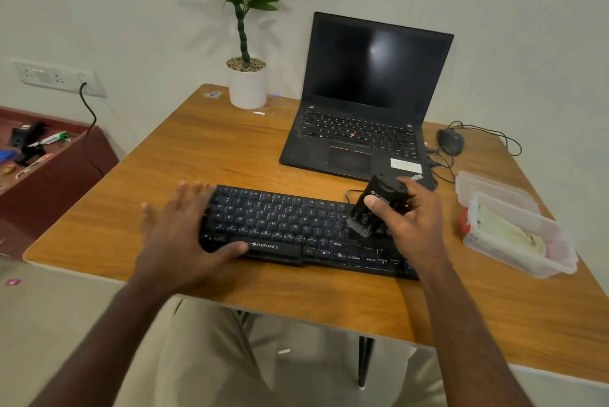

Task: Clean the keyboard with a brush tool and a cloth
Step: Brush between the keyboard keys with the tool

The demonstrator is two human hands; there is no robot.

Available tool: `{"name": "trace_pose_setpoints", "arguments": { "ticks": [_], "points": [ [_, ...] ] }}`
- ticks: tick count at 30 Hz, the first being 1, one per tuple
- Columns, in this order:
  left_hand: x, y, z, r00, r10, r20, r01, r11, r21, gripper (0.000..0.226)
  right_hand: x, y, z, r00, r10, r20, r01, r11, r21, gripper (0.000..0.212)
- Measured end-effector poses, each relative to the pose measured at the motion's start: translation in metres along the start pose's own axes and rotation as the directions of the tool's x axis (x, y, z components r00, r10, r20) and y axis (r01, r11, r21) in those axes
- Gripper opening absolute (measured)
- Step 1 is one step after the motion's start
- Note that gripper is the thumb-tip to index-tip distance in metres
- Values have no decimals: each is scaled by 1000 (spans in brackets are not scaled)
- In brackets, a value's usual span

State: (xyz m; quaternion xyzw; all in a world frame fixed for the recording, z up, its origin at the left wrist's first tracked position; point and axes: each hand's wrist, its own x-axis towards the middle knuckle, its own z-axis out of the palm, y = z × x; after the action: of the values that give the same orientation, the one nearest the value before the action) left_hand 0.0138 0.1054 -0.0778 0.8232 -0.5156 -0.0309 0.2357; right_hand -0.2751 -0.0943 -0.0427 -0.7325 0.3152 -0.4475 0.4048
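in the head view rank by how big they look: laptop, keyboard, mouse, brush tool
1. laptop, though it sits farther back
2. keyboard, partly covered by both hands; nearer the camera, so its rank against the laptop is unsure
3. brush tool, held by the right hand
4. mouse; looks close to the brush tool in size

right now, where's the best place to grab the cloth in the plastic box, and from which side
Probably from above, through the open top of the plastic box. Pinch a raised fold near the middle of the cloth: it lies crumpled and loose, and the walls block any side approach. The right hand is nearest but holds the brush.
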Motion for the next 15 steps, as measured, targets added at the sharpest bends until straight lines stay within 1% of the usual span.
{"name": "trace_pose_setpoints", "arguments": {
  "ticks": [1,2,4,6,9,11,12,13,15],
  "points": [
    [-6,20,8,997,58,-54,-58,998,5,110,-3,0,4,1000,-6,22,7,1000,-6,19],
    [-10,40,20,990,120,-76,-119,993,13,103,-6,2,8,999,-9,53,10,1000,-20,20],
    [-14,79,45,971,234,-43,-232,971,59,94,-9,6,12,997,3,81,1,999,-49,26],
    [-9,106,65,954,300,0,-299,950,96,88,-7,6,9,998,16,63,-13,998,-56,25],
    [-1,121,78,948,319,24,-319,942,107,78,-4,4,-5,1000,11,-15,-12,997,-80,21],
    [0,122,81,953,301,28,-302,947,111,77,-4,3,-11,997,10,-81,-14,999,-48,20],
    [-1,122,82,954,298,25,-299,947,118,78,-4,3,-11,996,6,-90,-9,999,-33,20],
    [-1,121,83,954,299,25,-300,946,127,78,-5,3,-9,997,-6,-71,3,999,-39,20],
    [-2,121,84,953,302,32,-303,942,143,81,-8,5,-1,999,-36,11,37,995,-90,23]
  ]
}}
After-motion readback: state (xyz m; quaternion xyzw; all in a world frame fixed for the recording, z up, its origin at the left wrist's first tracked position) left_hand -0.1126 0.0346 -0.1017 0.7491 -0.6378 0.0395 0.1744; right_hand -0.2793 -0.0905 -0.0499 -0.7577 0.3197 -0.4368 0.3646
